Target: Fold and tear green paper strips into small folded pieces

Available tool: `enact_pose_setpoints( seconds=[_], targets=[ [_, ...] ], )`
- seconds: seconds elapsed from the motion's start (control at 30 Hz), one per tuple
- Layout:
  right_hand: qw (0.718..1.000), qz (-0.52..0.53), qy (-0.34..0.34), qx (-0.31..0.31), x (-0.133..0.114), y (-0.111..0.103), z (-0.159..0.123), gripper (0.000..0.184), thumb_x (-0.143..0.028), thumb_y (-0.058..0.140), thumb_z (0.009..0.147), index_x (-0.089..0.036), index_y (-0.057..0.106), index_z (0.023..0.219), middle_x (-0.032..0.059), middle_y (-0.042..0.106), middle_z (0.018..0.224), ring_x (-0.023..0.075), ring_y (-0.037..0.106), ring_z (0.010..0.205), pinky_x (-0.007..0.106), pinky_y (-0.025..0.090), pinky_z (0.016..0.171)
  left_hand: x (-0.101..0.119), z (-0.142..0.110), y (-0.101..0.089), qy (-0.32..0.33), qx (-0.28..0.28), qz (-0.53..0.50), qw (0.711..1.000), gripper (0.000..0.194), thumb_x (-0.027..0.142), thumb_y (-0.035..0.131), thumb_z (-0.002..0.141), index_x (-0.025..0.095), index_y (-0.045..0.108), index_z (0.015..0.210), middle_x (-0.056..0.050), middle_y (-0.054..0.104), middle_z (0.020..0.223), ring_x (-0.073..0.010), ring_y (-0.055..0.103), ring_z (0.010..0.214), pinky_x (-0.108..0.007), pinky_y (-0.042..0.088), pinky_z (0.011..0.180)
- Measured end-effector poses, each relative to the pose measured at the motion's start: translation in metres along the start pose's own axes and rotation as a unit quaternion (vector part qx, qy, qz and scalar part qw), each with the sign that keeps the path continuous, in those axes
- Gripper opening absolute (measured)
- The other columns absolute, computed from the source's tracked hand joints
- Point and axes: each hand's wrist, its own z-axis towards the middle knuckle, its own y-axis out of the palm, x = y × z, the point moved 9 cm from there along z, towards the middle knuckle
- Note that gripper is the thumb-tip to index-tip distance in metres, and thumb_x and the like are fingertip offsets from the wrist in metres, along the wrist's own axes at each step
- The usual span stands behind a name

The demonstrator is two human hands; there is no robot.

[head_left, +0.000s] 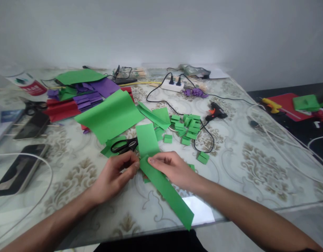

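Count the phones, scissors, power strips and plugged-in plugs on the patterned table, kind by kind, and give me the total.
Phones: 2
Scissors: 2 pairs
Power strip: 1
Plugs in it: 2
Total: 7, each scissors pair counted once

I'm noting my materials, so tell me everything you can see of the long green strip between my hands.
The long green strip looks like plain paper, smooth and straight-edged. It runs diagonally from between your hands down to the right, toward the near edge of the table. Your right hand has its thumb on the upper part; your left hand has its fingertips at the upper left corner, possibly pinching it. Beyond, it meets another green piece; whether they're joined is unclear.
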Motion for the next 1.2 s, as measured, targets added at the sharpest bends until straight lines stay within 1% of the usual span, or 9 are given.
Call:
enact_pose_setpoints(
  seconds=[0.2,0.4,0.5,0.6,0.73,0.87,0.97,1.1,1.2],
  targets=[
    [0.999,-0.009,0.031,-0.027,0.004,0.002,-0.001,0.046,-0.059,0.068,0.092,-0.015,0.076,0.084,0.0013,0.061,0.063,0.0101,0.043,0.048,0.025,0.024,0.045,0.0,0.0,-0.003,-0.012,-0.003,-0.003,1.0,0.033,0.038,0.053,0.102,0.019,0.057,0.075,0.003,0.053,0.065,-0.0132,0.047,0.06,-0.024,0.037,0.055],
    [0.997,-0.071,-0.006,-0.018,0.001,0.005,-0.002,0.04,-0.051,0.064,0.097,-0.016,0.071,0.077,-0.0045,0.045,0.056,0.0092,0.034,0.05,0.026,0.019,0.046,0.002,0.002,0.001,-0.017,-0.035,-0.008,0.999,0.032,0.041,0.052,0.102,0.018,0.059,0.08,0.001,0.055,0.07,-0.0149,0.05,0.066,-0.026,0.04,0.059],
    [0.994,-0.099,-0.037,-0.016,-0.002,0.009,-0.003,0.04,-0.043,0.063,0.098,-0.017,0.06,0.067,-0.0062,0.036,0.058,0.0085,0.03,0.053,0.026,0.018,0.048,-0.001,0.003,0.006,-0.02,-0.032,-0.012,0.999,0.031,0.043,0.055,0.103,0.018,0.064,0.087,0.001,0.057,0.074,-0.0148,0.051,0.069,-0.025,0.041,0.061],
    [0.994,-0.096,-0.046,-0.028,-0.002,0.013,-0.003,0.041,-0.04,0.061,0.099,-0.017,0.057,0.065,-0.0066,0.033,0.059,0.0084,0.028,0.054,0.026,0.017,0.048,-0.003,0.004,0.009,-0.016,-0.018,-0.017,1.0,0.032,0.041,0.057,0.103,0.017,0.064,0.083,0.002,0.056,0.073,-0.0138,0.049,0.068,-0.024,0.04,0.06],
    [0.997,-0.059,-0.016,-0.044,0.002,0.013,-0.002,0.042,-0.047,0.061,0.1,-0.015,0.07,0.075,-0.0058,0.044,0.056,0.0081,0.033,0.05,0.025,0.019,0.047,-0.002,0.004,0.003,-0.019,0.003,-0.025,0.999,0.032,0.04,0.058,0.103,0.017,0.064,0.081,0.002,0.056,0.07,-0.0132,0.051,0.066,-0.023,0.042,0.06],
    [0.997,0.005,0.024,-0.072,0.008,0.015,-0.001,0.043,-0.052,0.065,0.098,-0.013,0.079,0.089,0.0047,0.073,0.074,0.0115,0.058,0.058,0.023,0.038,0.053,0.001,0.005,-0.009,-0.023,0.038,-0.037,0.998,0.031,0.038,0.059,0.101,0.018,0.065,0.079,0.003,0.056,0.067,-0.012,0.052,0.062,-0.022,0.042,0.056],
    [0.995,0.047,0.053,-0.076,0.013,0.015,0.0,0.043,-0.055,0.071,0.092,-0.013,0.079,0.091,0.0094,0.08,0.085,0.0164,0.071,0.071,0.025,0.048,0.062,-0.003,0.006,-0.013,-0.038,0.049,-0.048,0.997,0.031,0.04,0.061,0.1,0.017,0.068,0.081,0.003,0.057,0.067,-0.0119,0.054,0.06,-0.021,0.043,0.055],
    [0.994,0.048,0.056,-0.076,0.015,0.015,0.0,0.045,-0.059,0.075,0.088,-0.014,0.078,0.09,0.0095,0.08,0.086,0.0182,0.073,0.074,0.026,0.049,0.063,-0.008,0.007,-0.008,-0.068,0.035,-0.077,0.994,0.031,0.044,0.062,0.099,0.017,0.067,0.086,0.003,0.059,0.068,-0.0116,0.057,0.057,-0.021,0.046,0.052],
    [0.997,-0.01,0.033,-0.067,0.013,0.013,0.001,0.043,-0.055,0.07,0.093,-0.013,0.076,0.084,0.0097,0.081,0.083,0.0131,0.064,0.06,0.024,0.04,0.055,-0.012,0.006,0.002,-0.094,0.002,-0.101,0.99,0.032,0.047,0.062,0.099,0.017,0.065,0.087,0.004,0.06,0.061,-0.0118,0.059,0.05,-0.021,0.046,0.048]
  ],
)
